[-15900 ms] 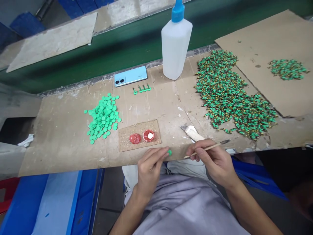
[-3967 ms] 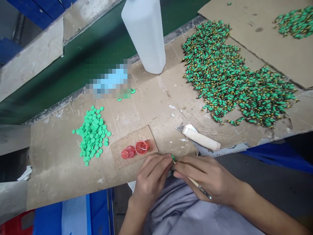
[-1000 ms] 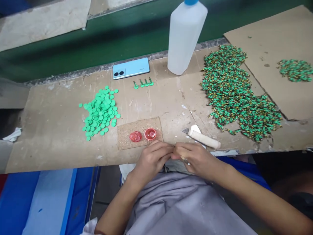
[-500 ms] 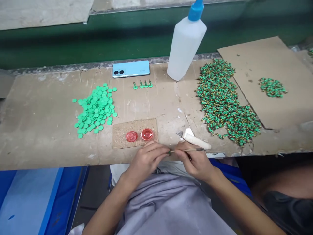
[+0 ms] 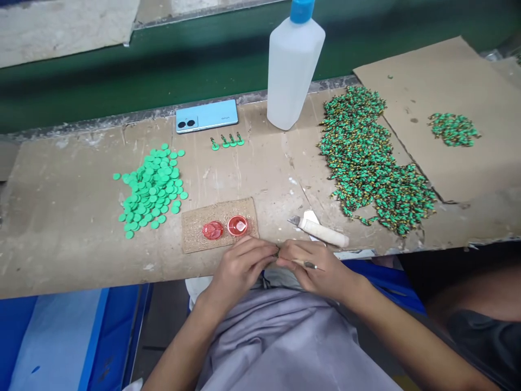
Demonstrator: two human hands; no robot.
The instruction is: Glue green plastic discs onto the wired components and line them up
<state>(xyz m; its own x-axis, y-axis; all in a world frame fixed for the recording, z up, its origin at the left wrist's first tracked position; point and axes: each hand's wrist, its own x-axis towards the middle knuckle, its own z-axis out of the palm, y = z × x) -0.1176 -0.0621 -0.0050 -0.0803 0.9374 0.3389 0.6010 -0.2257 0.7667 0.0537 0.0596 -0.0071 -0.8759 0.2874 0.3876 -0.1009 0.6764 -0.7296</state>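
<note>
My left hand [image 5: 243,267] is pinched at the bench's front edge around a tiny dark green piece, mostly hidden by the fingertips. Touching it from the right, my right hand [image 5: 315,269] grips a thin brush [image 5: 306,264], whose dark end points right. Just behind my left hand lies a brown board [image 5: 193,233] bearing two small red dishes, the left one [image 5: 212,230] and the right one [image 5: 237,225]. A knife with a wrapped pale handle [image 5: 325,234] rests behind my right hand. Several small green-based figures [image 5: 226,142] stand in a row near the phone.
Green discs [image 5: 152,190] are heaped at the left. A blue phone [image 5: 207,116] and a tall white bottle [image 5: 291,73] are at the back. To the right are a large pile of green-and-gold pieces [image 5: 370,157] and a cardboard sheet [image 5: 427,168] with a smaller pile. Another person's limb [image 5: 480,293] shows at lower right.
My right hand has moved left against my left fingertips, and the brush now tilts down to the right. The whole view has shifted slightly.
</note>
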